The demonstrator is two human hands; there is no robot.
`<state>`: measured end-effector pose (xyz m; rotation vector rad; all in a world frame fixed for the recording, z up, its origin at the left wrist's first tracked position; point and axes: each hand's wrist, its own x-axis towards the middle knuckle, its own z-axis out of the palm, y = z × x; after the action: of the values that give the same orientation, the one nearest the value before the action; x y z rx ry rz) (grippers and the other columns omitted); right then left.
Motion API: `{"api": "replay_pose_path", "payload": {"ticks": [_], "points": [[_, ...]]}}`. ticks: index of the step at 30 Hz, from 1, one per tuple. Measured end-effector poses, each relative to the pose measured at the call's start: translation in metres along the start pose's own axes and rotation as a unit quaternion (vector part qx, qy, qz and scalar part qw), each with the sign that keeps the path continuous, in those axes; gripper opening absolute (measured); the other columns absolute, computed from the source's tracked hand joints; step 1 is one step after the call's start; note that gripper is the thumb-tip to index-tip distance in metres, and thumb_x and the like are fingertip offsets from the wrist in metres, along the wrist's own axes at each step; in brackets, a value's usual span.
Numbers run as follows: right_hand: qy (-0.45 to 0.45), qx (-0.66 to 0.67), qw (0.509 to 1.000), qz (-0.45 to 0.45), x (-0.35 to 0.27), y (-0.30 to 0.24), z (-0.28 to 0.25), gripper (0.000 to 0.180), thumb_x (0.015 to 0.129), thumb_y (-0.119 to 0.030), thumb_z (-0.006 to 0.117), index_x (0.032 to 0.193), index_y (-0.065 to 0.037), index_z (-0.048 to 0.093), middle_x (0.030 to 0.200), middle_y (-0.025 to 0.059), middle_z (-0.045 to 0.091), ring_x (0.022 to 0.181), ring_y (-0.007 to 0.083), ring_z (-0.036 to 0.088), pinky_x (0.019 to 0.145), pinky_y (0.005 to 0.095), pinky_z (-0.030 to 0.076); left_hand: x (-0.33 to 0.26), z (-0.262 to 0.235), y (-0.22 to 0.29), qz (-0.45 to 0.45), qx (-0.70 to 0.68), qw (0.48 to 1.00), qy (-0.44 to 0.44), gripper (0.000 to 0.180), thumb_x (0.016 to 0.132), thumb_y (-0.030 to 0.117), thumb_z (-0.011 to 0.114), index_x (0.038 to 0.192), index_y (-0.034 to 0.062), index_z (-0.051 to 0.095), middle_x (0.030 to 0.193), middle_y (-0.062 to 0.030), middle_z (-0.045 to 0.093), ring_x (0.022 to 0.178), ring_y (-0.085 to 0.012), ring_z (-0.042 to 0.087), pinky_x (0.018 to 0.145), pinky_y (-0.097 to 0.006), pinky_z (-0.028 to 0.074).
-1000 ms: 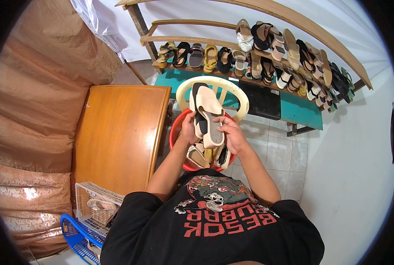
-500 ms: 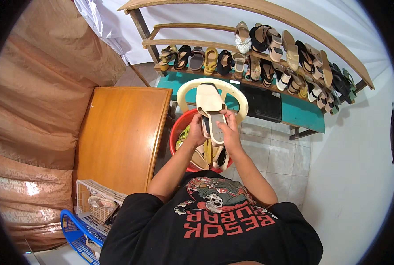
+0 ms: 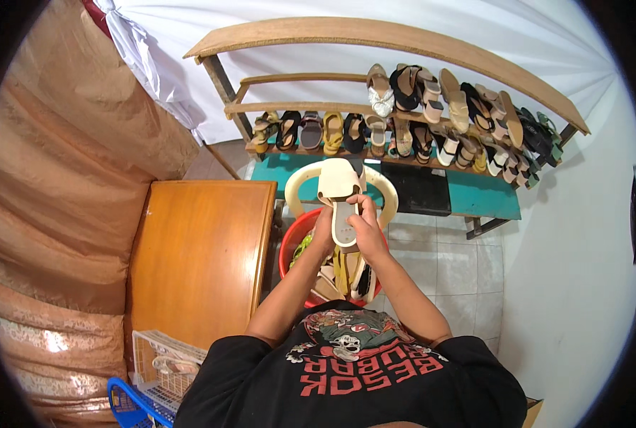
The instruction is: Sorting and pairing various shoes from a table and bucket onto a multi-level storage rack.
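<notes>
cream sandal [image 3: 341, 203] is held up by both hands, left hand [image 3: 324, 232] and right hand [image 3: 365, 230] wrapped round its heel end, above the red tub [image 3: 290, 246] of shoes. brown table [image 3: 204, 257] edge sits just left; bare floor tiles [image 3: 446, 264] lie right.

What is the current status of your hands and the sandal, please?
Left hand and right hand both gripping cream slide sandal. Held above red plastic tub of sandals. Nothing in the way.

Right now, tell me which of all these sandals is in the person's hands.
The cream slide sandal, gripped by the left hand and right hand above the red tub; the others sit on the wooden rack or in the tub.
</notes>
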<state>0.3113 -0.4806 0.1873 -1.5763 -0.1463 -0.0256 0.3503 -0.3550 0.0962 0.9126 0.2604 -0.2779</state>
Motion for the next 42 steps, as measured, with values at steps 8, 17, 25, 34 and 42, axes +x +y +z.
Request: {"api": "replay_pose_path", "payload": {"ticks": [8,17,25,34,42], "points": [[-0.025,-0.076,0.99,-0.116,0.022,-0.027,0.022,0.062,0.09,-0.018,0.055,0.143,-0.002,0.027,0.137,0.017,0.035,0.132,0.0291,0.034,0.113,0.0403,0.025,0.005,0.03,0.076,0.09,-0.021,0.99,-0.104,0.032,0.1,0.026,0.044,0.121,0.0057,0.057,0.106,-0.0096,0.067,0.09,-0.0208,0.068,0.077,-0.034,0.056],[0.124,0.097,0.982,-0.106,0.033,-0.044,0.09,0.058,0.091,-0.016,0.037,0.145,-0.002,0.022,0.142,0.0206,0.036,0.13,0.0285,0.039,0.111,0.039,0.028,0.02,0.029,0.126,0.234,0.098,0.967,-0.022,0.029,0.098,0.023,0.043,0.115,0.0035,0.056,0.105,-0.0098,0.061,0.094,-0.0188,0.059,0.082,-0.032,0.048],[0.081,0.059,0.986,-0.131,0.049,-0.062,0.113,0.066,0.085,-0.012,0.046,0.146,-0.004,0.026,0.145,0.0151,0.033,0.135,0.0268,0.033,0.115,0.0385,0.024,0.032,0.011,0.142,0.323,0.246,0.914,-0.007,0.028,0.098,0.025,0.043,0.11,0.0015,0.053,0.104,-0.0098,0.052,0.097,-0.0204,0.053,0.087,-0.032,0.043],[0.173,0.102,0.977,-0.077,0.072,-0.046,0.098,0.06,0.085,-0.014,0.043,0.142,-0.002,0.031,0.141,0.0153,0.036,0.132,0.0259,0.036,0.113,0.0363,0.024,0.058,0.018,0.133,0.204,0.121,0.967,-0.091,0.036,0.094,0.018,0.036,0.121,0.0023,0.053,0.112,-0.0097,0.059,0.1,-0.0177,0.057,0.089,-0.029,0.044],[0.139,0.166,0.975,-0.047,0.078,-0.067,0.074,0.054,0.088,-0.014,0.04,0.141,-0.005,0.033,0.136,0.0146,0.041,0.125,0.0227,0.041,0.108,0.0342,0.03,0.053,0.04,0.146,0.132,0.072,0.983,-0.101,0.037,0.095,0.014,0.038,0.128,0.0027,0.052,0.114,-0.0102,0.061,0.1,-0.018,0.059,0.089,-0.029,0.046]]}}
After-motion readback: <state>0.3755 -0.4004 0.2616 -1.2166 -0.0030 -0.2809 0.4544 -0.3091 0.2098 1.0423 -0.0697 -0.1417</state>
